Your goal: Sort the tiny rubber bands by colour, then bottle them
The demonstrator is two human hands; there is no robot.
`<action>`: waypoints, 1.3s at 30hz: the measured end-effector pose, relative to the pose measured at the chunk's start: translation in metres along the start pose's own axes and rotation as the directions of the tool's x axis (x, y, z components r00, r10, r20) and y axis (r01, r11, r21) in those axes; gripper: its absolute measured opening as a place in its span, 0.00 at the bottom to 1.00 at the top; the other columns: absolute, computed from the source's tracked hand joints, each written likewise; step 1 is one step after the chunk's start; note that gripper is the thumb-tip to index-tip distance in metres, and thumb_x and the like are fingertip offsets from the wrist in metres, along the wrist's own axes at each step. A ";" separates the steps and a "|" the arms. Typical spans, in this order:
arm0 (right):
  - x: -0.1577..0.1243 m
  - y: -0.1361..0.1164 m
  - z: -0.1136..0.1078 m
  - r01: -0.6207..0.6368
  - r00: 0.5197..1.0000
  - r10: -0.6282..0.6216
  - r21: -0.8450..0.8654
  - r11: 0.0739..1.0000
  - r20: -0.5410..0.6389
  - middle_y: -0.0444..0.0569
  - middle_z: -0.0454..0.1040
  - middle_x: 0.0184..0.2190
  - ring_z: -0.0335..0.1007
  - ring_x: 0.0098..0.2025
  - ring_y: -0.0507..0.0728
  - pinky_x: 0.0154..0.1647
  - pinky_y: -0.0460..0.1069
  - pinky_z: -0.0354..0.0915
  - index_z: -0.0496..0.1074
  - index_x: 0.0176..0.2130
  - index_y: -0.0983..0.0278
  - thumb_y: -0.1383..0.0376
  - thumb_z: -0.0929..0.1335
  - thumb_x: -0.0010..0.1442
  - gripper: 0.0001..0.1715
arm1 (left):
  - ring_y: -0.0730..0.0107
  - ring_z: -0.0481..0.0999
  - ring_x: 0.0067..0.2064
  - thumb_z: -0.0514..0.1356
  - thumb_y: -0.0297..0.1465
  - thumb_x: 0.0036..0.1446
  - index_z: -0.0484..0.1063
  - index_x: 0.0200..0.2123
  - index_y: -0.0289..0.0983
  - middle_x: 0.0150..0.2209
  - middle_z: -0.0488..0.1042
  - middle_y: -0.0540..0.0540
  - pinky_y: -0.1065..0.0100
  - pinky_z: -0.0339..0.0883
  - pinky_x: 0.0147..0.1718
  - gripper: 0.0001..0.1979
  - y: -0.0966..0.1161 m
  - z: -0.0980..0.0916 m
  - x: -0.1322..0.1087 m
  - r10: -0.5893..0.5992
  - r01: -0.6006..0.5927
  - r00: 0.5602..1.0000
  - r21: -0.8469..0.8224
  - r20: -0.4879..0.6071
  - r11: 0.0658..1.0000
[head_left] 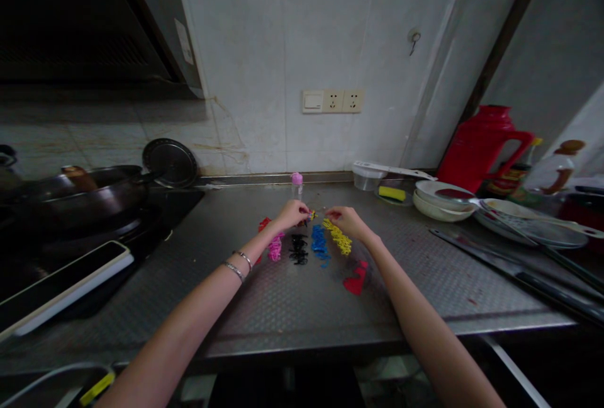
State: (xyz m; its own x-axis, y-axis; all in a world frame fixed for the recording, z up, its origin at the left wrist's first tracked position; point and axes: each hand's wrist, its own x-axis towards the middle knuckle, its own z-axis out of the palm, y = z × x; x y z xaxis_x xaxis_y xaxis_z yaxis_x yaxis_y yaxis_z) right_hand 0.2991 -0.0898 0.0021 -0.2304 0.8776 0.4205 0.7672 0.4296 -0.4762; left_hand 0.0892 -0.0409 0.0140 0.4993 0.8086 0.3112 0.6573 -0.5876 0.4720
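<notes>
- Fingers of the left hand (293, 213) pinch narrowly at a small yellow-and-black cluster (313, 214); whether they grip it cannot be told.
- Fingers of the right hand (348, 221) sit close together just beside a thin-stranded yellow pile (340, 241), their hold unclear.
- Similar blue pile (319, 244), black pile (299, 249), pink pile (275, 247) and red pile (263, 224) run leftward on the grey metal countertop (292, 317).
- Beyond stands a clear, pink-capped bottle (297, 186).

We can't ID sm. thing (313, 214) at L hand (292, 212), too tiny; R hand (348, 221) grip unclear; red bits (263, 224) part. hidden by L forearm (198, 313); hood (85, 24) cut off top + L
</notes>
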 end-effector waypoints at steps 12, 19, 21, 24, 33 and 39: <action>-0.002 -0.001 -0.001 -0.016 1.000 0.016 0.012 1.000 -0.011 0.50 0.77 0.31 0.70 0.31 0.52 0.34 0.45 0.63 0.76 0.38 0.66 0.70 0.63 0.51 0.16 | 0.71 0.71 0.29 0.59 0.28 0.45 0.78 0.31 0.31 0.29 0.77 0.44 0.72 0.62 0.30 0.10 0.015 -0.008 -0.008 0.006 -0.001 1.000 -0.160 0.027 0.987; -0.002 0.001 -0.001 -0.018 1.000 0.018 0.012 1.000 -0.011 0.51 0.77 0.31 0.70 0.32 0.53 0.35 0.44 0.63 0.76 0.38 0.66 0.70 0.63 0.51 0.16 | 0.68 0.72 0.33 0.59 0.30 0.46 0.78 0.32 0.33 0.32 0.77 0.44 0.71 0.62 0.35 0.11 0.032 0.011 -0.028 0.143 -0.135 0.982 -0.070 0.126 0.988; -0.003 0.000 -0.001 -0.017 1.000 0.017 0.003 1.000 -0.011 0.51 0.77 0.31 0.70 0.32 0.53 0.35 0.44 0.63 0.76 0.38 0.66 0.70 0.63 0.51 0.16 | 0.68 0.72 0.33 0.58 0.31 0.47 0.78 0.33 0.34 0.33 0.77 0.44 0.71 0.62 0.36 0.11 0.031 0.009 -0.032 0.138 -0.128 0.983 -0.084 0.120 0.988; -0.003 0.000 -0.001 -0.011 1.000 0.010 -0.013 1.000 -0.014 0.50 0.77 0.31 0.70 0.32 0.53 0.35 0.44 0.63 0.76 0.38 0.66 0.70 0.63 0.51 0.16 | 0.69 0.72 0.33 0.57 0.31 0.49 0.78 0.32 0.34 0.32 0.77 0.45 0.71 0.62 0.35 0.11 0.023 -0.001 -0.037 0.114 -0.103 0.990 -0.129 0.084 0.986; 0.015 0.000 0.010 -0.030 0.995 0.041 -0.118 0.993 0.091 0.49 0.77 0.31 0.70 0.31 0.53 0.32 0.42 0.61 0.76 0.38 0.65 0.70 0.64 0.50 0.16 | 0.68 0.72 0.30 0.56 0.34 0.48 0.78 0.30 0.32 0.29 0.77 0.44 0.71 0.62 0.31 0.13 -0.034 -0.048 -0.062 -0.120 0.111 0.992 -0.162 -0.049 0.981; 0.038 -0.006 0.020 -0.032 0.985 0.070 -0.234 0.972 0.157 0.51 0.77 0.32 0.71 0.32 0.54 0.31 0.43 0.60 0.74 0.44 0.63 0.69 0.62 0.53 0.20 | 0.68 0.73 0.31 0.57 0.34 0.47 0.77 0.29 0.32 0.29 0.77 0.44 0.70 0.64 0.33 0.12 -0.070 -0.052 -0.067 -0.215 0.181 0.971 -0.260 -0.107 0.949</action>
State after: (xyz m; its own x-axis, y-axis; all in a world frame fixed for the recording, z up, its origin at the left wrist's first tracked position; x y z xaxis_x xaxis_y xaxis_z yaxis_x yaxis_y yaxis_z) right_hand 0.2741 -0.0548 0.0058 -0.2672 0.9280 0.2597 0.8928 0.3398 -0.2956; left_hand -0.0198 -0.0519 0.0030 0.2835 0.9144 0.2889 0.5674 -0.4028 0.7182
